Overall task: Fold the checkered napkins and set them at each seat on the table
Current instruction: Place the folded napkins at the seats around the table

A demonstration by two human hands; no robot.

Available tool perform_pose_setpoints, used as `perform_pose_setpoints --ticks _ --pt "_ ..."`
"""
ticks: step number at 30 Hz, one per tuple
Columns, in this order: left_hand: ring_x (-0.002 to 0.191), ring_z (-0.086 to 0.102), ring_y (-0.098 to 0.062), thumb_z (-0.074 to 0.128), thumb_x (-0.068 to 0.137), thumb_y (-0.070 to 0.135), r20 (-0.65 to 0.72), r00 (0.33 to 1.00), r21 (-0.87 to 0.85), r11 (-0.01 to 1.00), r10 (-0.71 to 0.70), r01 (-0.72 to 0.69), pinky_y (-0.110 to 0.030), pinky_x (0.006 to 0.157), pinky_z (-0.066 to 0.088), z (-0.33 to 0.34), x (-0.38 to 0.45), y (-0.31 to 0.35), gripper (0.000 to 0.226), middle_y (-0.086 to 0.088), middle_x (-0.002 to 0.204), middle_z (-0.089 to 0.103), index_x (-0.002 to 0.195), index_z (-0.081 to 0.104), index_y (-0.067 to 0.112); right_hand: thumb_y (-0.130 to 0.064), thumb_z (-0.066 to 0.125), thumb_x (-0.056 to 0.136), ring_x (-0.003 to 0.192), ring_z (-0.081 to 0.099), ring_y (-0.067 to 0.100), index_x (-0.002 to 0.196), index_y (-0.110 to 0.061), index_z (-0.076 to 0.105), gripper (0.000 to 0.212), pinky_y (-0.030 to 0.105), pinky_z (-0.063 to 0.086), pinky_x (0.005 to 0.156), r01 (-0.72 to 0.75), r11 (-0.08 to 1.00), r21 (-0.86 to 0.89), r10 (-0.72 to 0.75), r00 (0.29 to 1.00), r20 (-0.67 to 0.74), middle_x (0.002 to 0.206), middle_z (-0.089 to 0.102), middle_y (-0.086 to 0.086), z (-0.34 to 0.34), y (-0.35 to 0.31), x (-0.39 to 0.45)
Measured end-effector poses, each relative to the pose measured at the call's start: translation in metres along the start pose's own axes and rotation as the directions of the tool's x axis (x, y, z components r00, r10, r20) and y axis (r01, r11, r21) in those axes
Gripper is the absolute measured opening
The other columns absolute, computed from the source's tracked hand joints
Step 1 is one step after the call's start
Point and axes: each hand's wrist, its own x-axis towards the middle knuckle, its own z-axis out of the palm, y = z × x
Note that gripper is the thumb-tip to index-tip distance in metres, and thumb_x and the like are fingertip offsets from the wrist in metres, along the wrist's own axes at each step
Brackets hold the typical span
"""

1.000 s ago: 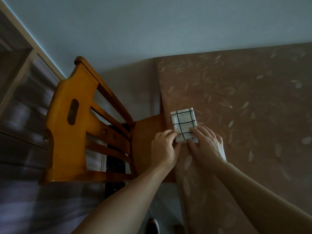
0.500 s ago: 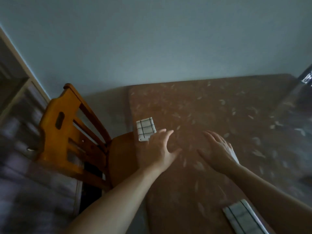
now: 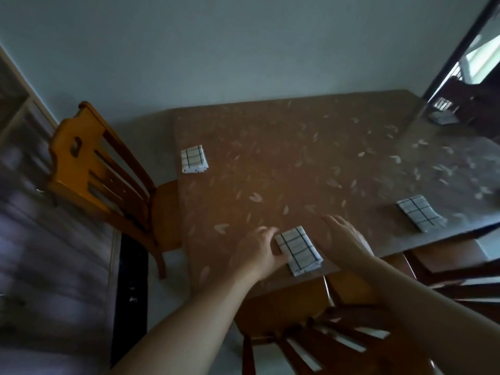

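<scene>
Three folded white napkins with dark check lines lie on the brown leaf-patterned table (image 3: 284, 158). One napkin (image 3: 194, 159) rests at the table's left edge by the left chair. A second napkin (image 3: 298, 250) lies at the near edge between my hands. My left hand (image 3: 259, 251) touches its left side with fingers spread. My right hand (image 3: 345, 240) hovers flat just right of it, holding nothing. The third napkin (image 3: 419, 215) sits at the near right edge.
An orange wooden chair (image 3: 94, 169) stands at the table's left end. A second chair (image 3: 311, 320) is tucked under the near edge below my arms, and a darker chair (image 3: 454, 269) is at the right. A wall runs behind the table; a mirror or glass panel (image 3: 465, 85) leans at far right.
Both hands let go of the napkin at the left seat and drew back toward me. My view pulled back and right; the hands now flank a napkin at the near edge.
</scene>
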Motion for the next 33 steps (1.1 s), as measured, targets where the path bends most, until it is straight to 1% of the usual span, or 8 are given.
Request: perform_pose_setpoints --ticks 3,6,11,14,16,21,27,33 --pt "0.131 0.046 -0.018 0.067 0.082 0.055 0.081 0.995 0.036 0.998 -0.050 0.047 -0.035 0.102 0.040 0.026 -0.009 0.009 0.069 0.005 0.142 0.049 0.141 0.045 0.026 -0.028 0.059 0.091 0.111 0.054 0.018 0.126 -0.023 0.053 0.036 0.034 0.045 0.093 -0.041 0.999 0.021 0.039 0.996 0.079 0.126 0.056 0.000 0.024 0.019 -0.004" --pt "0.126 0.050 -0.019 0.069 0.081 0.055 0.061 0.985 0.004 0.987 -0.159 0.159 -0.034 0.100 0.045 0.054 -0.016 0.015 0.068 0.002 0.136 0.053 0.138 0.048 0.024 -0.034 0.057 0.090 0.083 0.057 0.013 0.095 -0.020 0.058 0.015 0.031 0.053 0.074 -0.078 0.994 0.077 0.070 0.992 0.103 0.097 0.059 -0.003 0.053 0.042 0.003" --pt "0.114 0.057 -0.016 0.074 0.080 0.044 -0.014 0.898 -0.302 0.858 -0.439 0.415 -0.026 0.089 0.048 0.096 -0.024 0.028 0.063 0.002 0.123 0.060 0.132 0.050 0.019 -0.028 0.055 0.091 0.053 0.051 0.011 0.068 -0.013 0.055 0.027 0.030 0.048 0.050 -0.102 0.947 0.305 0.053 0.985 0.166 0.065 0.059 0.000 0.078 0.066 0.024" --pt "0.084 0.059 -0.002 0.074 0.082 0.036 -0.076 0.845 -0.376 0.800 -0.530 0.468 -0.009 0.064 0.040 0.109 -0.029 0.033 0.035 0.014 0.091 0.061 0.112 0.063 0.021 -0.026 0.058 0.089 0.059 0.058 0.014 0.073 -0.011 0.063 0.022 0.032 0.054 0.056 -0.077 0.923 0.376 0.012 0.985 0.172 0.068 0.065 0.001 0.080 0.074 0.030" --pt "0.075 0.057 0.002 0.073 0.084 0.032 -0.131 0.814 -0.426 0.774 -0.566 0.469 -0.004 0.057 0.038 0.113 -0.027 0.035 0.023 0.019 0.081 0.058 0.103 0.068 0.021 -0.026 0.059 0.089 0.069 0.066 0.016 0.081 -0.016 0.069 0.017 0.035 0.059 0.064 -0.069 0.907 0.416 -0.002 0.986 0.169 0.074 0.069 -0.001 0.080 0.076 0.034" --pt "0.083 0.059 -0.006 0.070 0.088 0.031 -0.182 0.764 -0.487 0.732 -0.619 0.477 -0.006 0.063 0.038 0.118 -0.019 0.044 0.032 -0.002 0.099 0.072 0.112 0.069 0.011 -0.022 0.061 0.091 0.074 0.068 0.013 0.096 -0.019 0.070 0.011 0.033 0.061 0.067 -0.097 0.862 0.497 -0.015 0.976 0.218 0.084 0.070 -0.005 0.086 0.075 0.033" --pt "0.101 0.063 -0.012 0.063 0.094 0.032 -0.210 0.685 -0.524 0.672 -0.698 0.524 -0.015 0.076 0.039 0.123 -0.025 0.032 0.033 -0.004 0.113 0.071 0.117 0.069 0.009 -0.019 0.061 0.091 0.072 0.069 0.020 0.101 -0.016 0.071 0.014 0.035 0.060 0.063 -0.058 0.857 0.513 -0.065 0.973 0.219 0.084 0.069 -0.004 0.095 0.069 0.028" --pt "0.087 0.059 -0.008 0.062 0.094 0.030 -0.233 0.679 -0.469 0.692 -0.697 0.549 -0.018 0.073 0.042 0.122 -0.028 0.024 0.025 0.000 0.106 0.072 0.110 0.072 0.014 -0.018 0.062 0.092 0.075 0.070 0.025 0.106 -0.014 0.070 0.017 0.035 0.059 0.063 -0.052 0.859 0.510 -0.074 0.972 0.224 0.083 0.067 -0.007 0.097 0.064 0.026"
